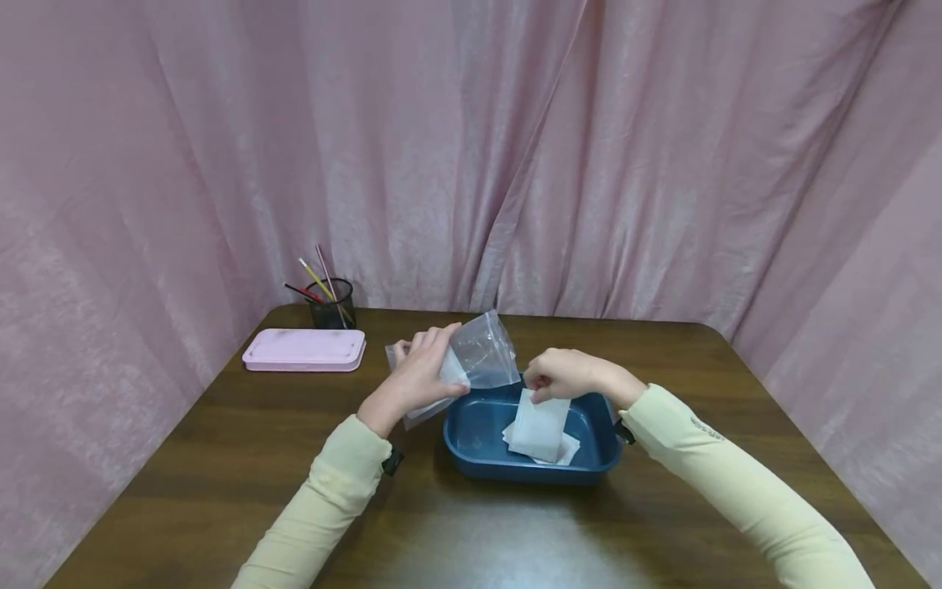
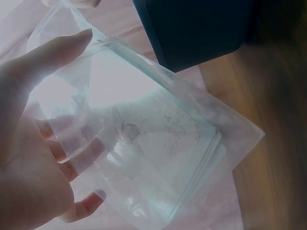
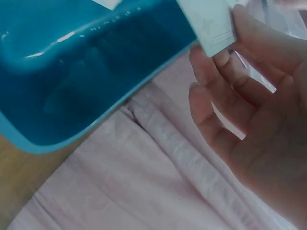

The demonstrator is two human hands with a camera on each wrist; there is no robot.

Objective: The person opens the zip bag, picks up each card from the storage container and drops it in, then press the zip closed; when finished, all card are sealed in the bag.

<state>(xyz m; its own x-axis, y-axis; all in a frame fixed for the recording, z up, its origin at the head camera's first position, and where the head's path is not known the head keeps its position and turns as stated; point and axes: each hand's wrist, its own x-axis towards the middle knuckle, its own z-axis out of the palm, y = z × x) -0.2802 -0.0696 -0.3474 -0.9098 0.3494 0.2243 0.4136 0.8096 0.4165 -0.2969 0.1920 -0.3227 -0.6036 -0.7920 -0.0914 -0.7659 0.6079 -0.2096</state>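
Observation:
My left hand (image 1: 419, 375) grips a clear plastic bag (image 1: 487, 353) to the left of a blue basin (image 1: 462, 433). In the left wrist view, a stack of flat white paper pieces (image 2: 158, 129) with faint printing shows inside the bag. Over the basin, my right hand (image 1: 567, 373) pinches a white rectangular paper piece (image 1: 540, 429) by its upper end. Beneath it, more white paper (image 1: 570, 449) lies on the basin floor, partly covered from view. The right wrist view shows the thumb and fingers on the corner of the held piece (image 3: 211, 26).
A pink case (image 1: 305, 350) lies at the back left of the brown wooden table (image 1: 294, 458). Behind it stands a black mesh pen holder (image 1: 342, 316) with several pencils or pens. Pink curtains (image 1: 397, 164) hang around the table's back and sides.

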